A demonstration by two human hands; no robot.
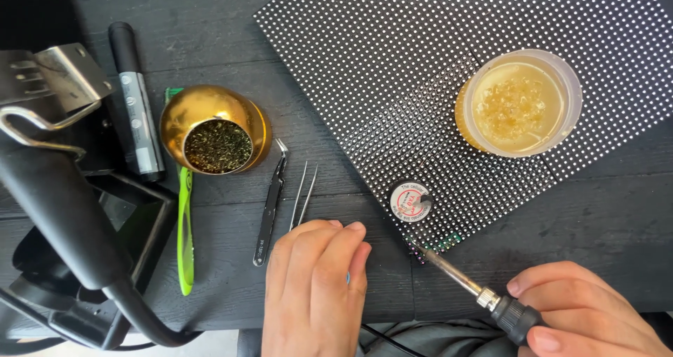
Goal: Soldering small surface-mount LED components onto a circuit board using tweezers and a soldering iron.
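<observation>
While the right hand (pixel 589 308) grips the soldering iron (pixel 484 297), tip at the dotted panel (pixel 420 83) edge, the left hand (pixel 315 287) rests flat, empty; soldering appears underway, demanding steady tip placement.

The table (pixel 210 20) is dark, matt, grainy wood. The gold bowl (pixel 203 111) is glossy metal, holding rough brass wool (pixel 218 146). The soldering iron (pixel 466 281) has a dull metal shaft. The tub (pixel 571 83) looks like clear smooth plastic. The black tweezers (pixel 270 206) look matt.
</observation>
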